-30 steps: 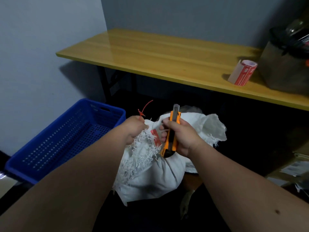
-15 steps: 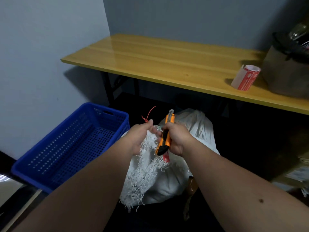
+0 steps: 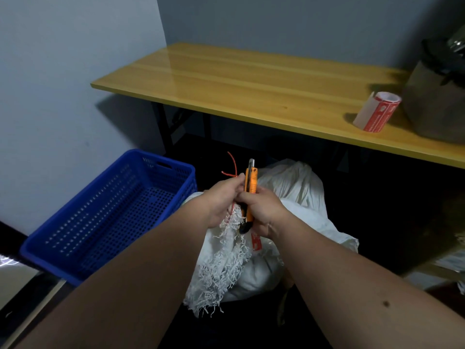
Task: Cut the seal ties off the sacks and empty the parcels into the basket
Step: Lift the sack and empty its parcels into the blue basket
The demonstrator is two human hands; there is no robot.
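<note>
A white woven sack (image 3: 297, 197) with a frayed mouth stands on the dark floor in front of me. My left hand (image 3: 221, 197) grips the gathered neck of the sack, and the red seal tie (image 3: 232, 167) sticks up from between its fingers. Held upright in my right hand (image 3: 261, 210) is an orange utility knife (image 3: 250, 190), its blade tip showing above, right beside the tie. A red tag (image 3: 256, 241) hangs below my right hand. The blue perforated basket (image 3: 105, 217) sits on the floor to the left, with nothing visible inside.
A long yellow wooden table (image 3: 251, 89) runs behind the sack. On its right end lie a red-and-white label roll (image 3: 377, 112) and a brown box (image 3: 435, 104) lined with a black bag. Cardboard and paper (image 3: 448, 265) lie at the right edge. Walls close in left and behind.
Both hands have drawn closer together and risen. The knife has turned from tilted to upright beside the red tie, and the sack's neck is pulled up higher.
</note>
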